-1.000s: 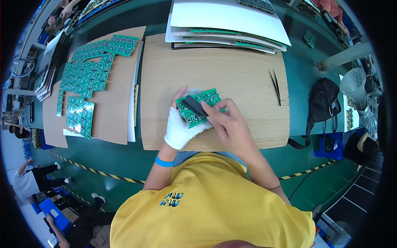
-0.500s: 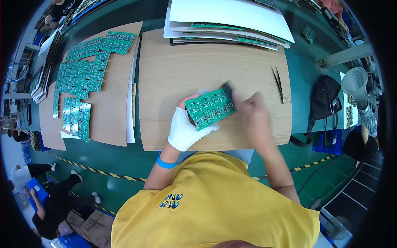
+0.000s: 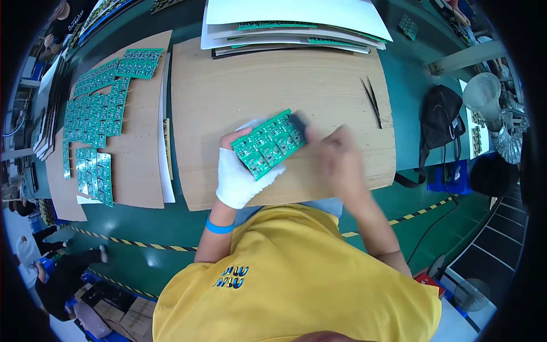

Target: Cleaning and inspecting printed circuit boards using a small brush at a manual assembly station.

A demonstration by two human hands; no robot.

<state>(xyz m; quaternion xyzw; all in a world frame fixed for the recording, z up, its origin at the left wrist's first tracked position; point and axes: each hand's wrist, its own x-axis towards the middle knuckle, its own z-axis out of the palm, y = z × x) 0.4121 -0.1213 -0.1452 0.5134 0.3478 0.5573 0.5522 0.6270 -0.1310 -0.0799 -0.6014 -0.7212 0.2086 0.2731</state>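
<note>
The gloved left hand (image 3: 242, 174) had its fingers curled under a green circuit board panel (image 3: 269, 143) and held it over the middle of the brown cardboard sheet (image 3: 273, 85). The bare right hand (image 3: 336, 159), blurred, touched the panel's right edge; I cannot tell its finger state. Black tweezers (image 3: 371, 101) lay right of the panel. More green boards (image 3: 94, 122) lay far left, stacked white sheets (image 3: 296, 23) beyond it, all on a green table (image 3: 410, 85).

Left hand (image 3: 242, 174): white-gloved, palm up, fingers curled upward in a supporting grip; blue band at the wrist, forearm entering from the near edge. Right hand (image 3: 337, 162): bare, motion-blurred, just right of the left hand, fingers extended leftward; closure indeterminate.
</note>
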